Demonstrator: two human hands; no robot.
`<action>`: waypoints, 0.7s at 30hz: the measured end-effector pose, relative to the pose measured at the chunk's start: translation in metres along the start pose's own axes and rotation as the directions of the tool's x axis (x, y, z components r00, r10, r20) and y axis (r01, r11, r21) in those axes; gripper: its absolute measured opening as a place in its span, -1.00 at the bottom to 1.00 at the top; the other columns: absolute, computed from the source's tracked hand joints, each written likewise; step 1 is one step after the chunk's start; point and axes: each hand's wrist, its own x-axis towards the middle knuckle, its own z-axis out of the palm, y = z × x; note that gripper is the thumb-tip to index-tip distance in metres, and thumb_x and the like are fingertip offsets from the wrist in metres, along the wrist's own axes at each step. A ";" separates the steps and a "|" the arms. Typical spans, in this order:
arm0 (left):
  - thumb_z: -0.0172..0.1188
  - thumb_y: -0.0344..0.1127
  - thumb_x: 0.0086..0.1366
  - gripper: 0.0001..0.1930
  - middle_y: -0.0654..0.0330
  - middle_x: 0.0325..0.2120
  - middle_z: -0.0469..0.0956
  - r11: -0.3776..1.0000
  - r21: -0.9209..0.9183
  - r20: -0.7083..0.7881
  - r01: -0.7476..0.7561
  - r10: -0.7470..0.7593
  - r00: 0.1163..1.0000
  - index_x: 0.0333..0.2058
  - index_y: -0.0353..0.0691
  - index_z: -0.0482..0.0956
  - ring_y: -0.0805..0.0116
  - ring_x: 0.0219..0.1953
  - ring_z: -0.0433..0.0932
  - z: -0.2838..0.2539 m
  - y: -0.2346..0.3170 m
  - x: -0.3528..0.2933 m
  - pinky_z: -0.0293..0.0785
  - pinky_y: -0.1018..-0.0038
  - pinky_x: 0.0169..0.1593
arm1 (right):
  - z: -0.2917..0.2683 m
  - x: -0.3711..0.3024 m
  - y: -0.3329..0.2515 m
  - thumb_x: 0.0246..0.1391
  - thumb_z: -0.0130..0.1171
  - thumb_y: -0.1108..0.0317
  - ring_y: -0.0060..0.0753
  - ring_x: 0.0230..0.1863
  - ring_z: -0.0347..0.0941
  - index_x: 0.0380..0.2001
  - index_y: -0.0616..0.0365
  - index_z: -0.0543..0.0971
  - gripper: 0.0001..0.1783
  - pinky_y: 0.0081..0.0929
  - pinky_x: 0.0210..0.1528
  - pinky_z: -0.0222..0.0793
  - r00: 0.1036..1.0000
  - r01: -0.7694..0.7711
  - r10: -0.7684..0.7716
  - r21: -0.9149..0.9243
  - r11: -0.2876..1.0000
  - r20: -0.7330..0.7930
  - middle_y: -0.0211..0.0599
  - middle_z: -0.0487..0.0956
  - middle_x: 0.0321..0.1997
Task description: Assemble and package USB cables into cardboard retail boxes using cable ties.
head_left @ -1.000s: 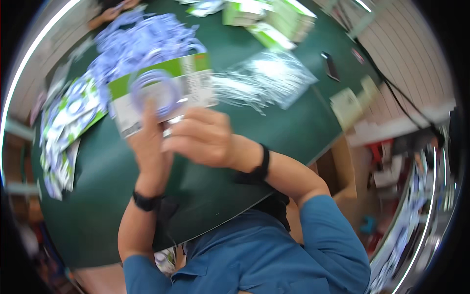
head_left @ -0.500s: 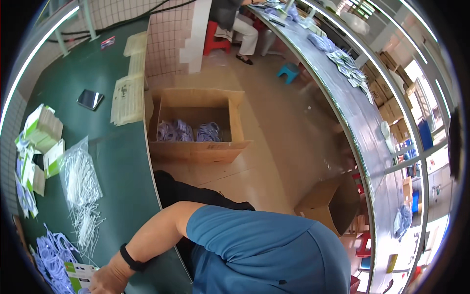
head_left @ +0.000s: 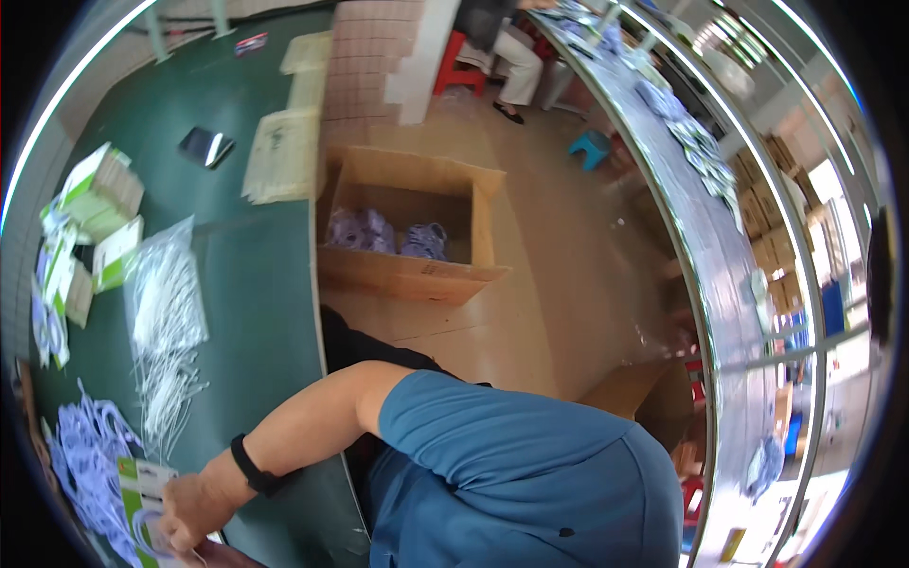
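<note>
My right hand (head_left: 189,511), with a black band at the wrist, reaches to the lower left of the green table (head_left: 260,303). Its fingers are closed on a green-and-white packaging card (head_left: 142,478), and a pale lavender cable loop (head_left: 147,525) lies against the card. A bit of my left hand (head_left: 225,556) shows at the lower edge, close to the card; its fingers are hidden. Beside the card is a heap of lavender cables (head_left: 90,454). A clear bag (head_left: 166,293) of thin white ties lies farther up, some ties spilling out of its near end.
Stacked green-and-white cards (head_left: 104,194) stand at the table's left, with a phone (head_left: 205,147) and pale sheets (head_left: 279,156) beyond. An open carton (head_left: 417,270) with lavender cable coils sits on the floor. Another carton (head_left: 615,388) and a long bench (head_left: 705,256) are rightward; a person (head_left: 516,62) sits far off.
The view has shifted, so the table and carton appear farther right and higher. My right hand stays on the card; the lavender loop and part of my left hand now show.
</note>
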 end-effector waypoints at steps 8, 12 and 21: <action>0.20 -0.38 0.47 -0.62 0.11 0.01 0.59 0.692 -0.718 -0.183 -0.082 -0.074 0.980 0.19 -0.37 0.47 0.37 -0.03 0.61 0.033 0.103 -0.052 0.56 0.46 0.00 | -0.066 -0.009 0.000 -0.06 0.31 0.49 -0.24 -0.37 0.66 -0.42 0.02 0.63 -0.88 -0.34 -0.40 0.58 0.977 -0.205 0.212 0.157 0.966 -0.031 -0.38 0.68 -0.26; 0.25 -0.49 0.38 -0.58 0.16 -0.01 0.60 0.650 -0.741 -0.277 -0.168 -0.069 0.958 0.19 -0.36 0.45 0.40 -0.08 0.62 0.017 0.140 -0.060 0.59 0.48 -0.07 | -0.075 0.012 -0.011 -0.15 0.39 0.59 -0.32 -0.40 0.65 -0.36 0.13 0.73 -0.79 -0.45 -0.43 0.58 0.992 -0.111 0.120 0.194 0.975 -0.039 -0.29 0.68 -0.23; 0.18 -0.54 0.39 -0.43 0.04 0.13 0.54 0.516 -0.814 -0.278 -0.266 0.056 0.959 0.34 -0.34 0.29 0.28 0.11 0.58 0.000 0.156 -0.057 0.62 0.39 0.11 | -0.071 0.023 -0.022 -0.29 0.52 0.65 -0.38 -0.39 0.65 -0.32 0.15 0.74 -0.65 -0.54 -0.41 0.57 0.999 -0.045 0.045 0.153 0.987 0.004 -0.32 0.64 -0.26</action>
